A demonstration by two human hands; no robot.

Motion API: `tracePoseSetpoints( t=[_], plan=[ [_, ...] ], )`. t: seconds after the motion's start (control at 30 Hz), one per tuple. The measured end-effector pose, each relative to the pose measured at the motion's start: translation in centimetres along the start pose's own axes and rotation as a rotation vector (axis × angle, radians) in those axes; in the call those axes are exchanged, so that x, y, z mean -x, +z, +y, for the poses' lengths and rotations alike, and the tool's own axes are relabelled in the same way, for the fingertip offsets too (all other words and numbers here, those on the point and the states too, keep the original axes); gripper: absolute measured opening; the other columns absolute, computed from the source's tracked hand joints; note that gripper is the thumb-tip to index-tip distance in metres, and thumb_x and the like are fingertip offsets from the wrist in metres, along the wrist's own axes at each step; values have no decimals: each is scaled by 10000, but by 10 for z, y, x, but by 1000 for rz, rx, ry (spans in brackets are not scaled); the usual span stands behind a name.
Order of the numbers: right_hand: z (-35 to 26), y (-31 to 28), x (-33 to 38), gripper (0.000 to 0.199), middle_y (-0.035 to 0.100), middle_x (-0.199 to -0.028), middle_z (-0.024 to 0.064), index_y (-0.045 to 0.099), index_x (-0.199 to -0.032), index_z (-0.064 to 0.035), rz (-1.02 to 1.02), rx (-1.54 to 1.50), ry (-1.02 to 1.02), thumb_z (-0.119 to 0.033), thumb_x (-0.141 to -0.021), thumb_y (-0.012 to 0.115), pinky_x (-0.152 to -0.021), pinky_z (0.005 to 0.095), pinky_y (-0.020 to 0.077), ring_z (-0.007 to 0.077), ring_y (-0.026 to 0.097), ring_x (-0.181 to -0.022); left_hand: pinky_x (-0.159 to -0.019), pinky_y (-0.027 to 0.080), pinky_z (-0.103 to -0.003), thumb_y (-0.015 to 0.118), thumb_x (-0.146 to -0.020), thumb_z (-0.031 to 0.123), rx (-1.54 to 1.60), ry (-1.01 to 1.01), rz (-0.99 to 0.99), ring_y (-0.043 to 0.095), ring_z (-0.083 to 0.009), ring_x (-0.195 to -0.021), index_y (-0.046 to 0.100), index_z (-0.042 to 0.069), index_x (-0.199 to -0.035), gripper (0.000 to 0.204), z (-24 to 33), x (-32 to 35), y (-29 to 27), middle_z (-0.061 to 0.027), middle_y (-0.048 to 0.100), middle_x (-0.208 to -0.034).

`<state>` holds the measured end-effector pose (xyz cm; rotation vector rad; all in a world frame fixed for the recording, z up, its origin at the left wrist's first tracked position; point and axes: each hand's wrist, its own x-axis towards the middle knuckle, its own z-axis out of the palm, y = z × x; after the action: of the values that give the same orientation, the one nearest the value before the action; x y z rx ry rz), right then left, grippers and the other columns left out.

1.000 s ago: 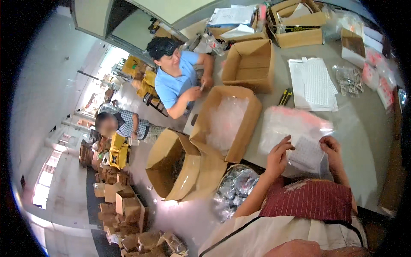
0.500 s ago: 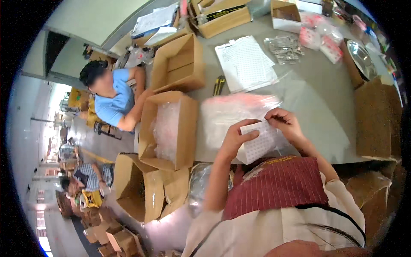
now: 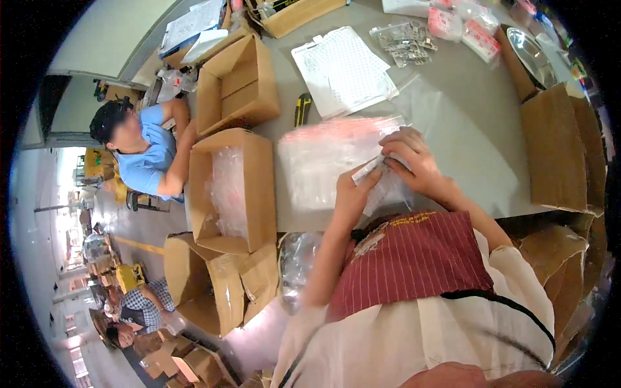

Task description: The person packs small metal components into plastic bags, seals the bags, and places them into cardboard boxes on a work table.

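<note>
Between my hands is a white sheet printed with rows of small marks, seemingly a label sheet, bent and tilted so part of it shows edge-on. My left hand grips its near left part, thumb on top. At the sheet's far right edge, the bent fingers of my right hand are closed on it; whether they also hold a small piece is hidden. Just left of and beyond my hands lies a stack of clear plastic bags with reddish top edges. Another clear bag lies flat beyond my right hand.
A yellow-black utility knife lies by a clipboard with printed sheets. Bagged metal parts are farther back. Open cartons stand left, one with clear bags; another carton is right. A person in blue sits at left.
The sheet has tipped from facing up to nearly edge-on. My right hand's fingers have turned over its edge. The whole view has shifted, moving the table's things up and left.
</note>
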<state>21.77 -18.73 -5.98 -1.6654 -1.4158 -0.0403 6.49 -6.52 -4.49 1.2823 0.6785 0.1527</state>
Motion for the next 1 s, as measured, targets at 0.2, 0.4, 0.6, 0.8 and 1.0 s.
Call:
tracePoseSetpoints(
  t=[0.2, 0.4, 0.6, 0.8, 1.0],
  plan=[
    [6, -11, -12, 165, 629, -1048, 95, 603, -966, -54, -25, -20, -16, -63, -814, 667, -1008, 484, 398, 321, 569, -1053, -829, 493, -267, 631, -921, 120, -246, 184, 41, 617, -109, -929, 658, -24, -1177, 294, 7, -7, 9, -72, 715, -1026],
    [6, -17, -15, 107, 640, -1010, 82, 614, -947, -62, -64, -78, 29, -54, -844, 642, -991, 453, 416, 299, 587, -1021, -871, 487, -300, 640, -906, 145, -357, 274, 67, 628, -158, -953, 663, -11, -1183, 318, 2, -7, 9, -109, 708, -1074],
    [12, -19, -16, 93, 654, -955, 87, 629, -905, -47, -68, -257, 169, -101, -841, 669, -874, 401, 473, 289, 604, -966, -851, 498, -299, 645, -900, 154, -489, 322, 55, 641, -158, -923, 664, 12, -1190, 324, 5, -9, 8, -110, 717, -1053],
    [96, -34, -62, 152, 661, -907, 145, 634, -930, -19, -23, -54, 264, -159, -873, 621, -770, 419, 494, 336, 630, -870, -828, 501, -300, 638, -900, 150, -411, 263, 136, 668, -171, -900, 670, 12, -1162, 298, -4, -7, 4, -160, 720, -985],
    [216, -48, -75, 207, 658, -920, 144, 605, -1033, -50, -324, 401, 336, -213, -923, 542, -744, 435, 510, 320, 657, -873, -855, 497, -301, 642, -911, 180, -359, 157, 119, 648, -162, -935, 670, 1, -1167, 313, -1, -4, 8, -124, 720, -1024]
  ],
)
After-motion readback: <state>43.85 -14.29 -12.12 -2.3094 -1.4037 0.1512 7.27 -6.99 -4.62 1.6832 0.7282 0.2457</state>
